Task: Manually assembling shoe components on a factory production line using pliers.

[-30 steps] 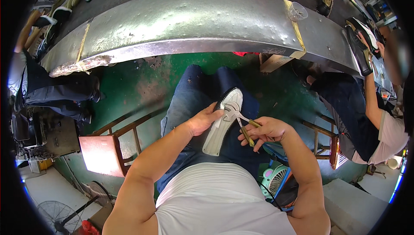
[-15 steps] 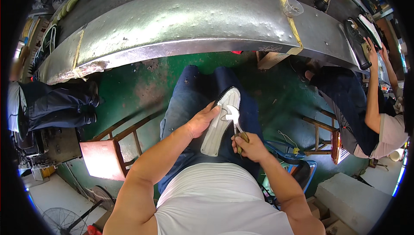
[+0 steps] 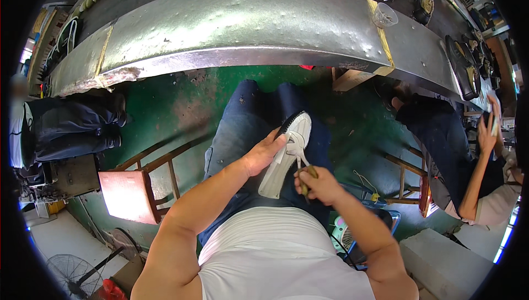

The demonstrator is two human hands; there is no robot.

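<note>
A shoe (image 3: 280,174) lies along my thighs with its pale, whitish underside up and a dark, ridged edge around the toe. My left hand (image 3: 264,154) is closed on its left side, thumb pressed on top near the toe half. Closed around the yellowish handle of a pair of pincers (image 3: 302,158) is my right hand (image 3: 319,185), to the right of the shoe. The light metal head of the pincers lies over the underside near the toe, close to my left thumb. Whether its jaws grip anything I cannot tell.
Ahead runs a metal-edged bench (image 3: 237,30) with a clear plastic cup (image 3: 384,15) and dark shoes (image 3: 463,68) toward the right. A wooden stool (image 3: 129,195) stands at left, a fan (image 3: 71,275) behind it. Co-workers sit on both sides; the right one's hands (image 3: 487,126) are near the bench.
The pincers' head has shifted slightly up and turned against the shoe; both my hands keep their hold. The co-worker's hands at right have left the shoe on the bench and moved lower.
</note>
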